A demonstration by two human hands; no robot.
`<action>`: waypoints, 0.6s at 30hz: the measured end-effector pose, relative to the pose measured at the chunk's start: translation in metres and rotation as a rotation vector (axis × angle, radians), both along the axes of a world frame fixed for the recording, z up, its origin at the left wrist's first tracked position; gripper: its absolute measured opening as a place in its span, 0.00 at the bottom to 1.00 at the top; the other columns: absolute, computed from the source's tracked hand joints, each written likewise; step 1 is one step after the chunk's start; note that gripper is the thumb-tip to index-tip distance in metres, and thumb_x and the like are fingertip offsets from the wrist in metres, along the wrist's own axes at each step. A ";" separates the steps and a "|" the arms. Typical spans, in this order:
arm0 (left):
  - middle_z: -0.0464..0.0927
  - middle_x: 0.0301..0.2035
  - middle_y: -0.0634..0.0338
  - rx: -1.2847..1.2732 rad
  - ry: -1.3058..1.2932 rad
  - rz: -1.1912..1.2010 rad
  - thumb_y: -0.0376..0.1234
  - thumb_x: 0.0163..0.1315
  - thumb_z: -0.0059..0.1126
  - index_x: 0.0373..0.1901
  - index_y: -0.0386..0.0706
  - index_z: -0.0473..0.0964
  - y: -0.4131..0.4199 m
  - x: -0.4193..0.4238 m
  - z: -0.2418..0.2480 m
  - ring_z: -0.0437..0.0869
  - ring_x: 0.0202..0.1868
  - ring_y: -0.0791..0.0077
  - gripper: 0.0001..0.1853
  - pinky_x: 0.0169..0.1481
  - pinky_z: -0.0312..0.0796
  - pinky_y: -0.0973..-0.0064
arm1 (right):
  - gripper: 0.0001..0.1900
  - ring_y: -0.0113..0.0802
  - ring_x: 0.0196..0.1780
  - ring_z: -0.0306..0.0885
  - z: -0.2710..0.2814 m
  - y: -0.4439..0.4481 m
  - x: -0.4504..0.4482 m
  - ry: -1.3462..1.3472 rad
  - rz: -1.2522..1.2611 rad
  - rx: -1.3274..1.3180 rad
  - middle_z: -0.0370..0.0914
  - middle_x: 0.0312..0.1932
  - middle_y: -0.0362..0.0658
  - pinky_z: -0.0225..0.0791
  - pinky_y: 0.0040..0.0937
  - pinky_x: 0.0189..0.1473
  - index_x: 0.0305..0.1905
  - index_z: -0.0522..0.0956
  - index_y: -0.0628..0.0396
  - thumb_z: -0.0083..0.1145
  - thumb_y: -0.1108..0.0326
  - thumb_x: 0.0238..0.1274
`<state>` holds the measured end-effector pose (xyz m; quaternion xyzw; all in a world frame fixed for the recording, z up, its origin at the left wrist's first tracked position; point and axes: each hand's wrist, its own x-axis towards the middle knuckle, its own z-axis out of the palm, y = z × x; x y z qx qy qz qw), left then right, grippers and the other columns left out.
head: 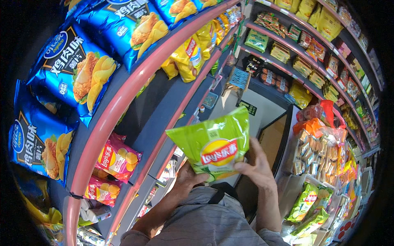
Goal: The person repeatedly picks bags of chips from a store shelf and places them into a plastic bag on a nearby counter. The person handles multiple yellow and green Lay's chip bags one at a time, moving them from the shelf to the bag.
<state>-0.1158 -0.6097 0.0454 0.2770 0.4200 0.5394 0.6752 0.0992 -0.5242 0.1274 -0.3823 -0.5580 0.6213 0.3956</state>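
Observation:
A green bag of Lay's potato chips (215, 144) is held up in front of my body between both hands. My left hand (189, 178) grips its lower left corner, thumb on the front face. My right hand (257, 166) holds the bag's right edge, with the thumb on the front and the fingers partly hidden behind. Left of the bag, pink Lay's bags (118, 158) lie on a lower shelf (144, 123), and yellow Lay's bags (189, 58) stand further along it. Blue Copico chip bags (83, 67) line the upper shelf.
Pink-edged shelving (101, 135) curves along my left. At the right, clear bins hold packaged snacks (311, 153) and more green Lay's bags (304, 200). Shelves of packaged food (280, 50) run across the back right. A blue-topped stool (238, 78) stands on the floor beyond the bag.

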 end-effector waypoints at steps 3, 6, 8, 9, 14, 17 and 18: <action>0.74 0.60 0.53 -0.011 -0.019 0.054 0.29 0.56 0.67 0.68 0.35 0.62 0.003 -0.015 -0.007 0.77 0.62 0.64 0.37 0.70 0.68 0.63 | 0.38 0.33 0.58 0.75 -0.017 0.012 -0.029 -0.167 0.043 -0.064 0.79 0.54 0.48 0.70 0.34 0.62 0.66 0.68 0.66 0.77 0.65 0.53; 0.72 0.62 0.51 -0.091 0.002 0.033 0.31 0.59 0.68 0.71 0.36 0.58 0.010 -0.025 0.001 0.74 0.65 0.62 0.40 0.73 0.64 0.61 | 0.39 0.35 0.60 0.75 -0.029 0.037 -0.042 -0.230 0.137 -0.119 0.79 0.56 0.51 0.69 0.36 0.63 0.67 0.68 0.67 0.77 0.61 0.55; 0.73 0.62 0.52 -0.083 0.030 0.076 0.31 0.59 0.69 0.71 0.37 0.59 0.019 -0.025 0.014 0.74 0.65 0.62 0.40 0.73 0.64 0.61 | 0.40 0.37 0.61 0.75 -0.040 0.054 -0.048 -0.269 0.200 -0.096 0.78 0.58 0.53 0.69 0.36 0.64 0.67 0.67 0.68 0.76 0.58 0.55; 0.73 0.62 0.52 -0.080 0.046 0.099 0.30 0.59 0.69 0.71 0.37 0.59 0.023 -0.026 0.017 0.74 0.65 0.63 0.39 0.73 0.64 0.62 | 0.41 0.39 0.62 0.75 -0.044 0.062 -0.053 -0.256 0.210 -0.046 0.78 0.59 0.54 0.68 0.37 0.65 0.68 0.66 0.68 0.76 0.58 0.56; 0.78 0.57 0.56 -0.051 0.005 0.485 0.27 0.59 0.67 0.66 0.37 0.66 0.047 -0.040 -0.010 0.80 0.59 0.65 0.32 0.65 0.72 0.65 | 0.38 0.46 0.65 0.75 -0.051 0.095 -0.065 -0.202 0.153 0.151 0.76 0.63 0.57 0.67 0.41 0.68 0.70 0.64 0.67 0.70 0.59 0.62; 0.75 0.60 0.56 -0.010 0.118 0.751 0.28 0.60 0.67 0.67 0.38 0.64 0.080 -0.064 -0.011 0.78 0.59 0.67 0.33 0.64 0.72 0.67 | 0.33 0.41 0.61 0.77 -0.062 0.115 -0.050 -0.164 0.123 0.064 0.77 0.60 0.55 0.71 0.40 0.64 0.70 0.64 0.65 0.64 0.62 0.68; 0.75 0.59 0.57 -0.045 0.129 0.791 0.29 0.60 0.68 0.67 0.38 0.64 0.091 -0.077 -0.014 0.77 0.59 0.67 0.34 0.65 0.70 0.67 | 0.32 0.39 0.61 0.76 -0.064 0.121 -0.040 -0.185 0.130 -0.026 0.77 0.59 0.54 0.70 0.38 0.63 0.70 0.64 0.65 0.64 0.63 0.68</action>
